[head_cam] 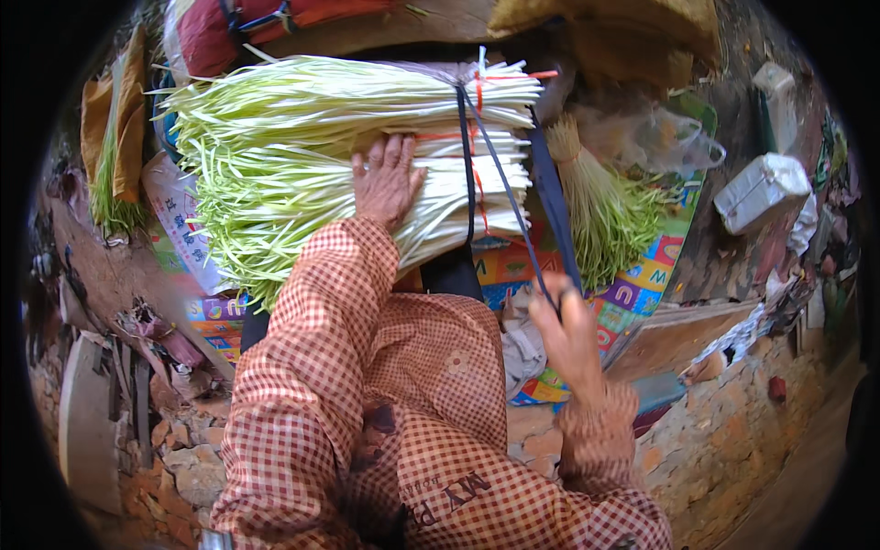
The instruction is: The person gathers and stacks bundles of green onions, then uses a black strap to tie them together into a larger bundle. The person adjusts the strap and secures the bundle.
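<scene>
Several bundles of pale yellow-green leafy stalks, which look like blanched garlic chives [275, 165], lie stacked side by side in front of me, white ends to the right. Red ties [479, 182] bind them near those ends. A dark strap [465, 158] runs around the stack just left of the ends. My left hand [386, 179] presses flat on the middle bundles, palm down, holding nothing. Lower right, my right hand [567, 330], blurred, grips the strap's free length, which stretches taut from the top of the stack. Part of the strap beneath the stack is hidden.
Another bundle of green stalks [605, 213] lies at the right on an alphabet mat [629, 292], beside a clear plastic bag [663, 141]. Farther right sits a white block-shaped package [763, 192]. A brown sack [127, 130] with stalks is at left; a red sack [206, 34] lies beyond.
</scene>
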`<state>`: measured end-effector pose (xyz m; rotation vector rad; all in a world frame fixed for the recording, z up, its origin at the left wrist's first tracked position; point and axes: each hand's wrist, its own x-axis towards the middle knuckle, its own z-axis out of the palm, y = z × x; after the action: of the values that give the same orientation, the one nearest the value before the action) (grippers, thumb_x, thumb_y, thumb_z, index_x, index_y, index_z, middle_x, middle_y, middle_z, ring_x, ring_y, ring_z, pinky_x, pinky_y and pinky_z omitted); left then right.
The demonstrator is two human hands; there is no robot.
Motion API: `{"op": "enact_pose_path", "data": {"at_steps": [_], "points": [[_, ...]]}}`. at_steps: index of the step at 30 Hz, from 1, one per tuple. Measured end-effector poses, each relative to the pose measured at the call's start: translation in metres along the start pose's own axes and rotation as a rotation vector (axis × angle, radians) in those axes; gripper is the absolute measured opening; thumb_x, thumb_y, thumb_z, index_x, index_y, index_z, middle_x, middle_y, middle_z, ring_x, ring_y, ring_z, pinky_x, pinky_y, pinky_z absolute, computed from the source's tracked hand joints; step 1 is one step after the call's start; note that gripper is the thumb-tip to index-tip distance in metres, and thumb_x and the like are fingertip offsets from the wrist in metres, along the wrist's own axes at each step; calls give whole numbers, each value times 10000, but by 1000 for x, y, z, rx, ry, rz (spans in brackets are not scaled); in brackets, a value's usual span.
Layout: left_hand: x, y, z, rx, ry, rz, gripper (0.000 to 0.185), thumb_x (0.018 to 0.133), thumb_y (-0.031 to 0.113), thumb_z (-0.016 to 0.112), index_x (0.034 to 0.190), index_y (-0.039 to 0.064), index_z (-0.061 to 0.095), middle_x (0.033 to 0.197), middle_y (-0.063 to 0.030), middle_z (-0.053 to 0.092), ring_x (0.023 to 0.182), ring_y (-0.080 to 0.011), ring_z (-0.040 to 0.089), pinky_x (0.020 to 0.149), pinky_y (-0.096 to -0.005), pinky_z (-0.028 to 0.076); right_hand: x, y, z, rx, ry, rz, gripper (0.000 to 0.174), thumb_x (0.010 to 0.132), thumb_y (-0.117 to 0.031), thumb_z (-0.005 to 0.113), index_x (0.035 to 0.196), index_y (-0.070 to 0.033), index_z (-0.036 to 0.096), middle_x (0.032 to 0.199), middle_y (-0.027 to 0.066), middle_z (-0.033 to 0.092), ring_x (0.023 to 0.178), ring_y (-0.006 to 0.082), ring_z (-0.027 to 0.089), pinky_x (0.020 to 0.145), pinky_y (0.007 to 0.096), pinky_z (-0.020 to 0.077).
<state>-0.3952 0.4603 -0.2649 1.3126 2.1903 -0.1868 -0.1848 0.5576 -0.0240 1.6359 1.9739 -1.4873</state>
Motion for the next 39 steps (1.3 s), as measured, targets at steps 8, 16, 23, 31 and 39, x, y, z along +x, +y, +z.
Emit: {"op": "enact_pose_path", "data": {"at_steps": [8,16,23,31,39], "points": [[2,-18,14,-8,75,4,624,929,501,352,1469,214,227,1505,-29,223,1395,-270,171,1067,-588,146,-158,17,15,614,-22,481,255,865,-109,600,1077,29,572,902,17,607,755,69,518,655,240,444],[2,1,-35,-93,143,70,526,917,419,463,1364,147,401,1355,-113,452,1286,-302,383,1010,-560,278,-120,40,49,754,-70,366,361,891,-211,625,1126,47,535,831,6,572,721,76,513,635,226,436],[100,24,-72,-248,715,216,225,932,261,465,1060,114,577,1068,-81,605,1043,-273,540,880,-458,351,-122,46,76,1081,-278,276,386,904,-239,616,1153,44,533,710,-53,486,623,28,429,561,191,361],[147,-8,-34,114,617,130,311,942,361,370,953,177,620,992,-37,625,960,-293,536,847,-450,344,-141,59,35,1264,-419,569,275,965,-220,509,1056,34,565,642,-64,408,551,19,351,499,188,270],[185,-32,-30,275,519,130,342,948,373,363,977,157,626,1002,-34,637,982,-292,542,850,-449,353,-154,82,37,1289,-521,597,246,975,-198,484,1099,-9,581,725,-42,484,631,43,449,575,207,388]]}}
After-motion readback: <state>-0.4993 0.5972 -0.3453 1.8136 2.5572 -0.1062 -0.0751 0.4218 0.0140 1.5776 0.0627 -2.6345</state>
